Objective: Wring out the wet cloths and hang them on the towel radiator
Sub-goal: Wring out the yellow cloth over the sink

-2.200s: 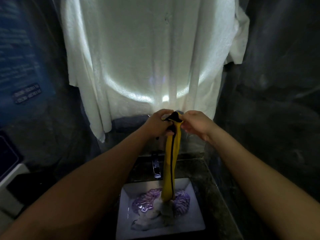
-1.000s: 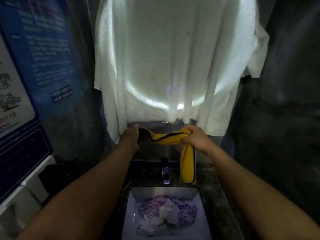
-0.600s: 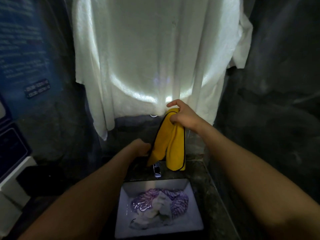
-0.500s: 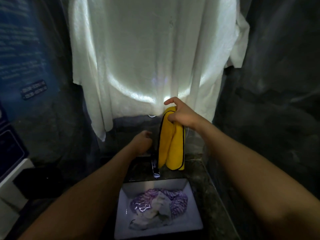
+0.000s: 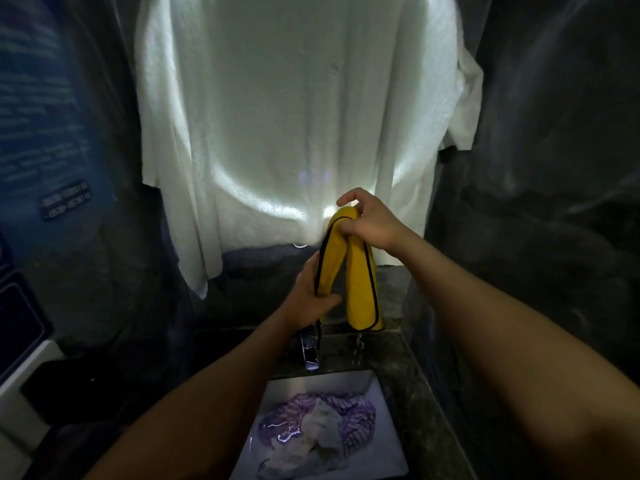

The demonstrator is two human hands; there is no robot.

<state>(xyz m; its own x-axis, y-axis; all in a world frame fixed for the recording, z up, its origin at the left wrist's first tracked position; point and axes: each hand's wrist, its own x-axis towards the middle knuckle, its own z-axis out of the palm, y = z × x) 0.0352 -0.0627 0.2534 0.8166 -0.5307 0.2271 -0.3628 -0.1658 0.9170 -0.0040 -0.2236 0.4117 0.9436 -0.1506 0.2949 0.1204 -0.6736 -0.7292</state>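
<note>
A yellow cloth with black trim point(image 5: 360, 285) hangs folded in two strands above the sink. My right hand point(image 5: 369, 225) pinches it at the fold on top. My left hand point(image 5: 310, 296) is closed around the lower part of the left strand. Water drips from the right strand's end. In the sink point(image 5: 388, 455) lie a purple-and-white cloth point(image 5: 356, 420) and a pale cloth point(image 5: 318, 434), bunched together. A large white towel point(image 5: 294, 116) hangs on the wall straight ahead and hides whatever it hangs on.
A chrome tap point(image 5: 310, 355) stands behind the sink, just below my left hand. Dark stone countertop point(image 5: 429, 410) runs right of the sink. A blue poster point(image 5: 38, 133) covers the left wall. Dark walls close in on both sides.
The cloth went from one long strand to folded double under my right hand. My left hand let go, dropped, then closed again around the left strand lower down.
</note>
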